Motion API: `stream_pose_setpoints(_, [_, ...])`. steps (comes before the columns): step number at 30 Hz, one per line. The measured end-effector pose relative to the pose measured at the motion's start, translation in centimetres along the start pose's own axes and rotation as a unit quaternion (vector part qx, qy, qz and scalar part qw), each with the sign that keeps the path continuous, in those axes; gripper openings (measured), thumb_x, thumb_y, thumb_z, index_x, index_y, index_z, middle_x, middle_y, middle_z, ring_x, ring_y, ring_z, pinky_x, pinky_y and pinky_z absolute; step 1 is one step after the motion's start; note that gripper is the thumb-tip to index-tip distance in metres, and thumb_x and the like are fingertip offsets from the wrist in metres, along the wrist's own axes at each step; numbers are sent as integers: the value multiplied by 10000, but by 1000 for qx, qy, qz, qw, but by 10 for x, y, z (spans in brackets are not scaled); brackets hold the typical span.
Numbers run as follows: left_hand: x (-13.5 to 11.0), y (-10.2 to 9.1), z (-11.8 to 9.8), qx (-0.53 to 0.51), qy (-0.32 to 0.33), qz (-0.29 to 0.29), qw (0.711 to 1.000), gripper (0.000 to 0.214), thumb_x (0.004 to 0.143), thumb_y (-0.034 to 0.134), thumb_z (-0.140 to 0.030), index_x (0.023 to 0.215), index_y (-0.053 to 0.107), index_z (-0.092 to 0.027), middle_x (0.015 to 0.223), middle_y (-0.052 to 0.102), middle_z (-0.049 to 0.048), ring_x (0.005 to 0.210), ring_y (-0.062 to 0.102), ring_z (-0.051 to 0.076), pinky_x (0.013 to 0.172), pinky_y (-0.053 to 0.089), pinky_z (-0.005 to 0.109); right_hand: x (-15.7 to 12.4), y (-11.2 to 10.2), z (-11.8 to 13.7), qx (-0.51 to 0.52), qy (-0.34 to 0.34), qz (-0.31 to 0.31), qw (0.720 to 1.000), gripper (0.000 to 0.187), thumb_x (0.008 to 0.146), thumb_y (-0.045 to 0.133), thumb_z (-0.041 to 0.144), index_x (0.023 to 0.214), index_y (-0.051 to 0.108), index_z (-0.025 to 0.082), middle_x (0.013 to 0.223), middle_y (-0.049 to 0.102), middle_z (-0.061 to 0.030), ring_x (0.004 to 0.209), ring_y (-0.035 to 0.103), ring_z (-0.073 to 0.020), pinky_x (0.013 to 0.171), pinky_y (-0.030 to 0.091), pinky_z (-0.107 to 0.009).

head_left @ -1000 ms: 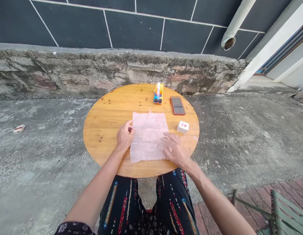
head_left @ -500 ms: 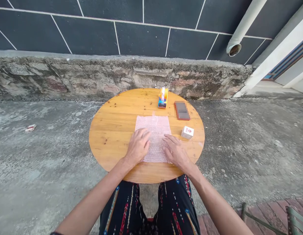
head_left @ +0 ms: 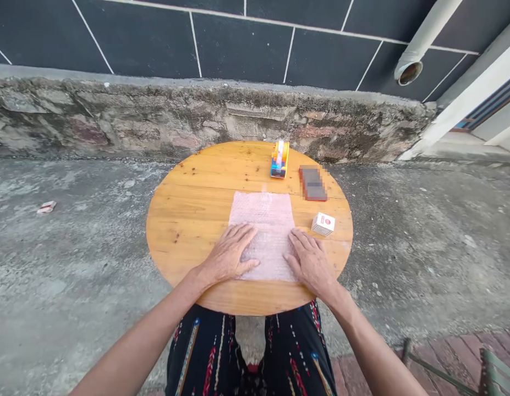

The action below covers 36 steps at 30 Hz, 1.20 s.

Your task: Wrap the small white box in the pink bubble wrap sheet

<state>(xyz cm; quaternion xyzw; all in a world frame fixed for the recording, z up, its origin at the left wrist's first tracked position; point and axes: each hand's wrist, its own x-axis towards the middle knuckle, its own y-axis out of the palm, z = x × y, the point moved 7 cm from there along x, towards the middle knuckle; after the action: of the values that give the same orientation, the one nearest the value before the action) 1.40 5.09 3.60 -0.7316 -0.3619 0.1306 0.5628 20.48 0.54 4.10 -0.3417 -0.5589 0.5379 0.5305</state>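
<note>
A pinkish sheet of bubble wrap (head_left: 267,220) lies flat on the round wooden table (head_left: 184,209). My left hand (head_left: 232,253) rests on its left edge, palm down, the thumb held away from the fingers. On the right edge lies my right hand (head_left: 311,261), also flat, with its thumb apart. Just beyond the right hand stands a small white box (head_left: 323,224) with red print.
Toward the table's far edge stands a yellow and blue tape dispenser (head_left: 280,159) with a roll of tape. Right of it lies a dark, red-edged flat object (head_left: 313,184), blurred out. A stone wall base (head_left: 155,121) runs behind the table.
My hands have moved apart, the right one outward to the sheet's right edge, and both now lie flatter. The view has tilted down slightly.
</note>
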Motion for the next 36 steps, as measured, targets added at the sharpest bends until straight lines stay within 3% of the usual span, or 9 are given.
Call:
stream_pose_setpoints(4, [1,4,5,-7,3,-1,1000,756,805,593,-497,1444,343,-179,1499,365,130,1386,309,299,1143,267,479,7,-11,18,0,-4,-1,1000,425,884,512,256,1282,534,108,1402,492,-165,1287,422,-315,1041,331,-464])
stream_pose_setpoints(9, [1,9,13,-24,-23,-20,999,894,757,638,-486,1478,238,-141,1475,377,175,1359,344,326,1113,313,503,53,0,58,43,-79,-4,996,453,907,466,207,1353,460,127,1438,453,-135,1309,392,-265,1054,326,-420])
stream_pose_setpoints(13, [0,11,15,-30,-46,-22,998,937,725,668,-447,1484,209,-146,1477,368,184,1347,363,338,1100,330,512,63,9,44,33,-68,10,997,430,905,518,288,1291,513,100,1384,502,-155,1274,425,-281,1043,326,-443])
stream_pose_setpoints(17, [0,9,13,-39,-47,-25,998,929,727,665,-458,1486,215,-168,1471,381,166,1338,372,334,1094,339,508,38,-5,11,-18,13,-14,1000,387,918,483,273,1269,531,118,1372,509,-171,1239,453,-311,1002,346,-474])
stream_pose_setpoints(19, [1,8,12,-39,-45,-23,998,926,727,664,-470,1482,229,-157,1470,382,169,1338,369,335,1096,334,506,24,-11,12,-31,29,-16,999,382,910,486,257,1263,536,119,1378,501,-181,1239,452,-327,991,351,-482])
stream_pose_setpoints(25, [1,6,12,-39,-53,-25,998,921,722,665,-518,1466,271,-144,1464,393,172,1345,366,329,1108,323,491,-5,2,63,35,-101,26,994,409,896,521,263,1295,530,179,1431,474,-112,1305,409,-284,1078,294,-467])
stream_pose_setpoints(29, [1,5,10,-40,-41,-26,998,911,708,684,-486,1457,289,-150,1461,401,163,1346,368,319,1119,313,482,-29,-1,37,37,-48,13,998,381,916,493,263,1284,554,184,1412,504,-99,1292,439,-279,1077,294,-469])
stream_pose_setpoints(32, [2,3,7,-40,-27,-27,998,870,708,686,-446,1446,319,-168,1463,409,142,1351,364,311,1126,303,482,-53,-11,6,36,-6,-28,999,348,923,482,266,1246,581,184,1364,553,-102,1260,482,-276,1038,336,-463])
stream_pose_setpoints(36, [-1,-4,6,-58,-21,-55,997,745,739,661,-408,1405,400,-200,1449,434,112,1353,367,303,1130,303,493,-93,-29,-12,75,58,-170,981,221,917,476,234,1042,657,214,1216,646,-92,1131,576,-257,958,401,-453])
